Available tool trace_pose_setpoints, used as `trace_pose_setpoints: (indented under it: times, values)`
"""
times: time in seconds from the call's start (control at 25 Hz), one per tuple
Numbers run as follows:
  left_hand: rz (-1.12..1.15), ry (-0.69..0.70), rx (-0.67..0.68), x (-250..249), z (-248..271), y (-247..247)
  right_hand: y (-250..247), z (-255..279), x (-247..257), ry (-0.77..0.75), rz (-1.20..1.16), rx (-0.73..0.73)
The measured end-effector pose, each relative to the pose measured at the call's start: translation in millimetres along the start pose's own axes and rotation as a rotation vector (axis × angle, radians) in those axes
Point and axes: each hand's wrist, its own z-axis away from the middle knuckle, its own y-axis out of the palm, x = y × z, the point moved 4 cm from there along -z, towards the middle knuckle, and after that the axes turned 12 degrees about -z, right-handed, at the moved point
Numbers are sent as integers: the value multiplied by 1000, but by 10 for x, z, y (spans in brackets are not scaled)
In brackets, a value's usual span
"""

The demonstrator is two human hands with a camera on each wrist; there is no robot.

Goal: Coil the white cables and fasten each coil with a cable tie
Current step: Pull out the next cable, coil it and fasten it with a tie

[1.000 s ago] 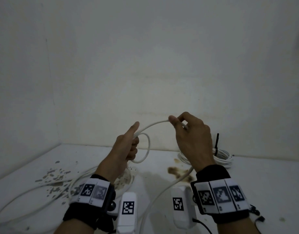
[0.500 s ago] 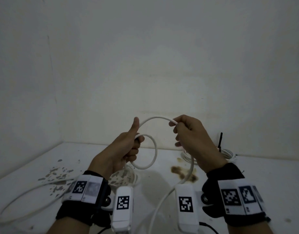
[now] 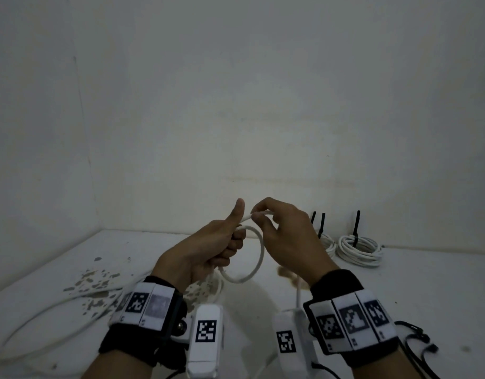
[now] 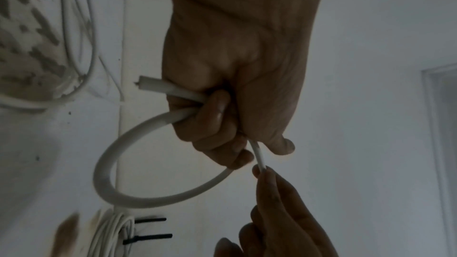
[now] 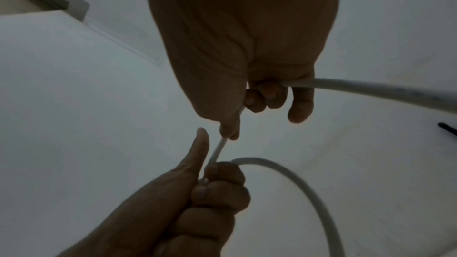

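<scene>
Looking at progress, I'd say this is partway through: finished coils (image 3: pixel 359 248) sit by the back wall with black cable ties (image 3: pixel 356 228) sticking up, done as far as I can tell. The left hand (image 3: pixel 208 250) has its fingers curled round the white cable (image 3: pixel 259 258), holding just one loop, thumb up. The right hand (image 3: pixel 287 239) pinches the next stretch close by. Lots of slack cable (image 3: pixel 52 310) lies on the table (image 3: pixel 427 291), so plenty of coiling plus a tie left.
</scene>
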Motion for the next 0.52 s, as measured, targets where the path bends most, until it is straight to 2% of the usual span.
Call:
trace_pose_setpoints:
  times: [0.24,0.4,0.52]
  values:
    - [52,3,-167,3,-8,-22,97,27,-5,258,-410,32]
    - [156,21,-180,0,-16,-16,117,55,-17,323,-480,-12]
    - [299,69,-116,0,-38,-32,73,42,-84,320,-450,-55]
